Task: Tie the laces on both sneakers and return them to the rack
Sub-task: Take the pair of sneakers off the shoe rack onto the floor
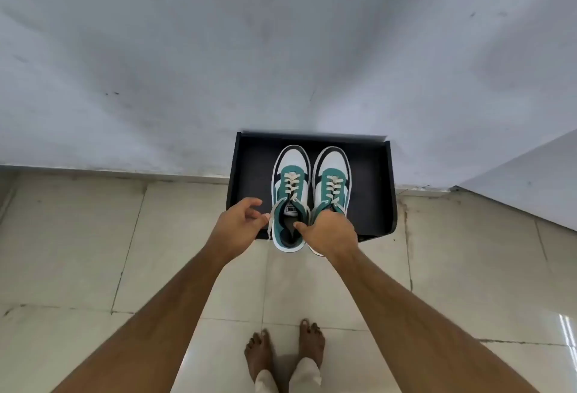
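Observation:
Two green, white and black sneakers with cream laces stand side by side, toes toward the wall, on a black rack [377, 205]. The left sneaker [290, 192] has its heel hanging past the rack's front edge. My right hand [331, 230] grips both sneakers at their collars, thumb inside the left sneaker's opening and fingers over the heel of the right sneaker [332, 180]. My left hand [239, 220] hovers just left of the left sneaker's heel with fingers curled and apart, holding nothing. A lace end hangs beside that heel.
The rack stands against a pale grey wall [281, 49], low on a beige tiled floor [125, 252]. My bare feet [284, 349] stand on the tiles below the rack. A white angled panel [530, 180] rises at the right.

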